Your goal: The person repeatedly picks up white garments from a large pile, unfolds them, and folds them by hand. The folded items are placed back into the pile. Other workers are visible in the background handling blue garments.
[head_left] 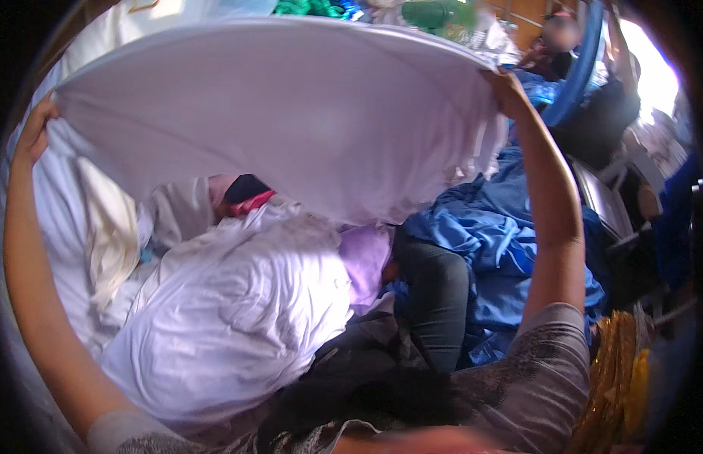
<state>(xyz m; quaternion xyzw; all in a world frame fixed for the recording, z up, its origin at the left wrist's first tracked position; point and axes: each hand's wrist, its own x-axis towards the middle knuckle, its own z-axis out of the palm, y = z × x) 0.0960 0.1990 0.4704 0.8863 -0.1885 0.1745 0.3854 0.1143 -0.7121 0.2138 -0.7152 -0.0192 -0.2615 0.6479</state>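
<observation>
A wide white cloth (pixel 291 113) is stretched out in the air before me, its upper edge pulled into a long curve. At the far left, my left hand (pixel 38 130) is closed on one end of it. My right hand (pixel 508 92) grips the other end at the upper right, with its fingers partly hidden by the fabric. The lower edge of the cloth hangs in loose folds. Below it, a heap of white fabric (pixel 245 310) lies across my lap, with a piece of lilac cloth (pixel 366 261) beside it.
Blue fabric (pixel 491 234) is piled to the right of my leg (pixel 434 303). Gold shiny material (pixel 612 378) stands at the lower right. Another person (pixel 601 106) sits at the upper right near a blue curved object (pixel 582 68). Green cloth (pixel 313 7) lies at the back.
</observation>
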